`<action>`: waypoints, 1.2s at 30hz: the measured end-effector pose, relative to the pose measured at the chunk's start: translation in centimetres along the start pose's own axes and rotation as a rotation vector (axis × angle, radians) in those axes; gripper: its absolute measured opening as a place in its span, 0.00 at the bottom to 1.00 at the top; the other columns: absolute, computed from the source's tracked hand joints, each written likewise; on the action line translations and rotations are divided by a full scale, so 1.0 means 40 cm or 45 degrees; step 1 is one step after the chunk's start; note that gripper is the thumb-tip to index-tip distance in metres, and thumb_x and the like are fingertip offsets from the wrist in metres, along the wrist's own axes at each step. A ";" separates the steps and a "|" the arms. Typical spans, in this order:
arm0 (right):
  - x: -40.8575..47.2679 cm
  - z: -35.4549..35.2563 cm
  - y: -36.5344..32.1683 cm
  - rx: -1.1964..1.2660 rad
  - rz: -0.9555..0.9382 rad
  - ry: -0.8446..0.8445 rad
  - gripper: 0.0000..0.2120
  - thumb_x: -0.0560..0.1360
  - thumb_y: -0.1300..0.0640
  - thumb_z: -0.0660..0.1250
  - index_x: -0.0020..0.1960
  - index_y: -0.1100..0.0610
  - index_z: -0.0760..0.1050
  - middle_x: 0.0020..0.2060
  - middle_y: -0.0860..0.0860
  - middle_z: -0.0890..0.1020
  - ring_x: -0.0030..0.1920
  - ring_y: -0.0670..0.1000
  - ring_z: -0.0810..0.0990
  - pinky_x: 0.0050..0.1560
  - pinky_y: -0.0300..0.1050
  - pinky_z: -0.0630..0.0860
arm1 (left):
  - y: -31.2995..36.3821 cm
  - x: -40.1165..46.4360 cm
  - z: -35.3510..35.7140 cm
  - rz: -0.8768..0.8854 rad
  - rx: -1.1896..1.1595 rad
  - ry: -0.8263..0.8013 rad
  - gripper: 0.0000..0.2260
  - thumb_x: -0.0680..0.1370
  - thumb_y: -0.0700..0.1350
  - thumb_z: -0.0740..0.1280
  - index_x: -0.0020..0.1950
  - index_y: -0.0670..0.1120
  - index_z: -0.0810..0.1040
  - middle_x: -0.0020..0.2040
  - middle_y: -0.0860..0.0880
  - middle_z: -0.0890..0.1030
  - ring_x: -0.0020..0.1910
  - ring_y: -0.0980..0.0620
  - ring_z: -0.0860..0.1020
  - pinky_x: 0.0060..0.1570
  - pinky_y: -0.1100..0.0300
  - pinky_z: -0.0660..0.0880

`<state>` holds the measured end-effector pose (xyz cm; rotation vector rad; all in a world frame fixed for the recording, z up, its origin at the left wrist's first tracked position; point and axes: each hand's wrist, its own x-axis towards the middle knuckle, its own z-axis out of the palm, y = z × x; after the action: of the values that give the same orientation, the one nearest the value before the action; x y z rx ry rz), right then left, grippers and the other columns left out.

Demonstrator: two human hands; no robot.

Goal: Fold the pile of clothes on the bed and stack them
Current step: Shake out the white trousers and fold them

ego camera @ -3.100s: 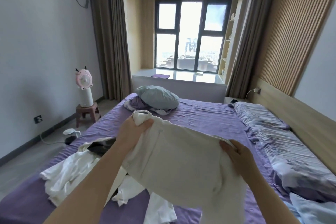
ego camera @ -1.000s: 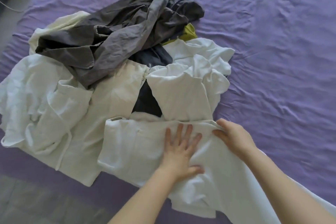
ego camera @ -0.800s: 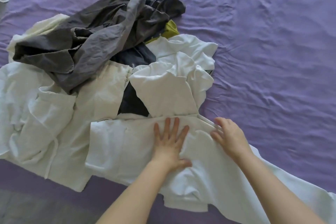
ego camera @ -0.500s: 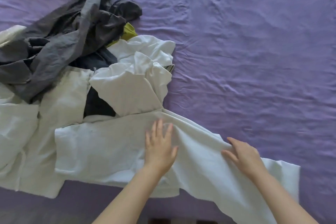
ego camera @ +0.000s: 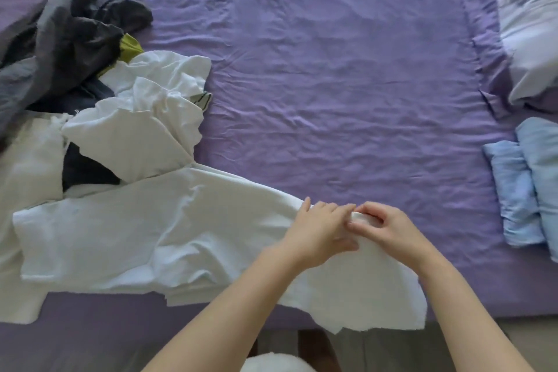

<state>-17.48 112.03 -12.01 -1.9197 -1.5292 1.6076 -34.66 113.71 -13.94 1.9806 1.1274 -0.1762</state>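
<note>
A long white garment [ego camera: 145, 229] lies spread across the near edge of the purple bed [ego camera: 332, 84], its right end hanging over the edge. My left hand [ego camera: 320, 229] and my right hand [ego camera: 383, 226] meet at the garment's far edge on the right, both pinching the white cloth there. To the left sits the unfolded pile [ego camera: 99, 93]: a dark grey garment, white pieces, a dark navy piece and a bit of yellow-green cloth.
Folded light blue clothes [ego camera: 525, 190] lie at the right side of the bed. A striped pale pillow [ego camera: 531, 21] sits at the far right. The floor shows below the bed's near edge.
My view has swung to the right. Both hands slid right along the white garment's far edge and came together, closing on the cloth; earlier the left palm pressed flat on it.
</note>
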 end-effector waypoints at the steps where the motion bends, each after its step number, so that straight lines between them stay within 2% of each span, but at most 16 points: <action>1: -0.009 -0.016 -0.012 0.068 -0.029 -0.011 0.05 0.71 0.49 0.73 0.41 0.48 0.79 0.37 0.44 0.81 0.39 0.41 0.76 0.40 0.32 0.70 | 0.009 0.002 -0.021 -0.030 -0.112 0.069 0.15 0.76 0.57 0.66 0.55 0.48 0.76 0.49 0.49 0.78 0.54 0.46 0.73 0.55 0.51 0.67; 3: -0.020 -0.044 -0.031 0.136 -0.070 -0.004 0.06 0.70 0.47 0.73 0.42 0.48 0.79 0.39 0.42 0.81 0.42 0.40 0.77 0.41 0.29 0.69 | 0.005 -0.024 -0.069 -0.098 -0.526 0.151 0.17 0.73 0.56 0.70 0.37 0.44 0.72 0.33 0.52 0.69 0.37 0.52 0.69 0.37 0.56 0.65; 5: -0.024 -0.059 -0.048 0.194 -0.065 0.040 0.09 0.67 0.43 0.73 0.46 0.41 0.79 0.48 0.38 0.80 0.52 0.36 0.75 0.46 0.28 0.68 | -0.015 -0.085 -0.122 -0.140 -0.892 0.234 0.17 0.71 0.54 0.73 0.32 0.48 0.70 0.31 0.55 0.66 0.31 0.56 0.65 0.33 0.61 0.62; 7: -0.023 -0.044 -0.072 0.257 -0.118 0.049 0.18 0.64 0.40 0.71 0.54 0.32 0.76 0.58 0.30 0.72 0.62 0.30 0.66 0.48 0.24 0.69 | -0.044 -0.165 -0.170 -0.158 -1.113 0.377 0.15 0.69 0.55 0.73 0.31 0.51 0.71 0.30 0.56 0.66 0.30 0.57 0.65 0.32 0.66 0.63; 9: -0.015 0.017 -0.106 0.271 -0.188 -0.026 0.27 0.64 0.38 0.70 0.61 0.26 0.67 0.64 0.24 0.62 0.68 0.29 0.57 0.55 0.27 0.70 | -0.080 -0.247 -0.215 -0.199 -1.287 0.547 0.14 0.68 0.57 0.73 0.33 0.49 0.74 0.33 0.50 0.69 0.34 0.54 0.68 0.35 0.63 0.64; 12: 0.016 0.180 -0.160 0.127 -0.294 -0.160 0.37 0.65 0.32 0.67 0.69 0.27 0.53 0.70 0.27 0.54 0.74 0.36 0.47 0.73 0.42 0.52 | -0.158 -0.345 -0.266 -0.342 -1.427 0.758 0.20 0.64 0.58 0.75 0.41 0.41 0.77 0.36 0.47 0.77 0.36 0.50 0.75 0.35 0.60 0.70; 16: 0.068 0.412 -0.251 -0.060 -0.363 -0.262 0.39 0.66 0.27 0.61 0.70 0.26 0.42 0.76 0.40 0.43 0.74 0.40 0.37 0.75 0.46 0.43 | -0.278 -0.422 -0.289 -0.523 -1.326 0.811 0.14 0.69 0.48 0.76 0.46 0.42 0.77 0.38 0.54 0.80 0.39 0.59 0.79 0.39 0.67 0.74; 18: 0.096 0.501 -0.281 -0.189 -0.377 -0.260 0.38 0.68 0.27 0.59 0.71 0.29 0.43 0.76 0.43 0.41 0.75 0.43 0.35 0.74 0.47 0.44 | -0.349 -0.447 -0.284 -0.605 -1.285 0.775 0.06 0.72 0.41 0.74 0.46 0.44 0.78 0.36 0.58 0.81 0.39 0.63 0.79 0.38 0.73 0.72; 20: 0.119 0.580 -0.297 -0.248 -0.389 -0.260 0.36 0.72 0.31 0.59 0.74 0.34 0.46 0.77 0.46 0.40 0.75 0.45 0.35 0.73 0.45 0.42 | -0.425 -0.473 -0.277 -0.694 -1.138 0.783 0.05 0.73 0.40 0.73 0.47 0.45 0.79 0.38 0.56 0.81 0.40 0.63 0.79 0.41 0.69 0.72; 24: 0.146 0.730 -0.325 -0.223 -0.300 -0.360 0.32 0.78 0.43 0.60 0.77 0.47 0.49 0.77 0.52 0.40 0.76 0.49 0.36 0.72 0.41 0.39 | -0.548 -0.494 -0.239 -1.090 -0.055 0.753 0.20 0.75 0.48 0.69 0.67 0.50 0.73 0.59 0.47 0.75 0.60 0.46 0.70 0.60 0.52 0.68; 26: 0.155 0.784 -0.364 -0.158 -0.317 -0.465 0.32 0.79 0.47 0.61 0.77 0.52 0.50 0.77 0.54 0.45 0.77 0.50 0.40 0.75 0.45 0.44 | -0.554 -0.456 -0.217 -0.870 0.055 0.806 0.24 0.76 0.45 0.67 0.71 0.50 0.69 0.67 0.46 0.70 0.67 0.45 0.64 0.65 0.52 0.63; 27: 0.162 0.794 -0.376 -0.072 -0.370 -0.480 0.32 0.78 0.50 0.63 0.76 0.55 0.53 0.76 0.55 0.53 0.76 0.48 0.48 0.74 0.44 0.53 | -0.550 -0.427 -0.207 -0.705 0.059 0.760 0.23 0.76 0.43 0.66 0.71 0.50 0.70 0.69 0.46 0.68 0.70 0.45 0.62 0.67 0.53 0.60; 29: 0.174 0.767 -0.382 0.145 -0.335 -0.470 0.25 0.75 0.54 0.65 0.70 0.56 0.63 0.64 0.46 0.71 0.66 0.35 0.66 0.60 0.30 0.66 | -0.537 -0.367 -0.193 -0.440 0.069 0.598 0.18 0.77 0.41 0.63 0.68 0.50 0.74 0.70 0.48 0.70 0.72 0.48 0.62 0.67 0.55 0.59; 31: 0.175 0.700 -0.341 0.060 -0.290 -0.408 0.18 0.75 0.55 0.65 0.64 0.52 0.69 0.56 0.41 0.75 0.59 0.38 0.74 0.52 0.30 0.67 | -0.522 -0.326 -0.200 -0.228 0.109 0.546 0.13 0.74 0.37 0.69 0.58 0.45 0.81 0.61 0.45 0.79 0.67 0.45 0.72 0.63 0.55 0.68; 33: 0.176 0.610 -0.264 -0.090 -0.256 -0.162 0.15 0.77 0.58 0.65 0.63 0.52 0.73 0.55 0.42 0.77 0.58 0.45 0.76 0.55 0.35 0.69 | -0.518 -0.284 -0.197 -0.043 0.131 0.607 0.11 0.65 0.32 0.74 0.46 0.40 0.84 0.46 0.43 0.84 0.52 0.41 0.81 0.51 0.51 0.78; 36: 0.193 0.471 -0.170 -0.197 -0.151 0.280 0.13 0.76 0.64 0.65 0.60 0.59 0.77 0.56 0.51 0.80 0.57 0.49 0.76 0.59 0.38 0.68 | -0.488 -0.213 -0.175 0.050 0.106 0.466 0.11 0.73 0.33 0.67 0.53 0.39 0.83 0.51 0.41 0.83 0.55 0.41 0.79 0.55 0.50 0.75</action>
<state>-37.69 113.01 -19.14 -1.9651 -1.6806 1.2174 -56.45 118.15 -16.85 2.1637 1.3257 0.1706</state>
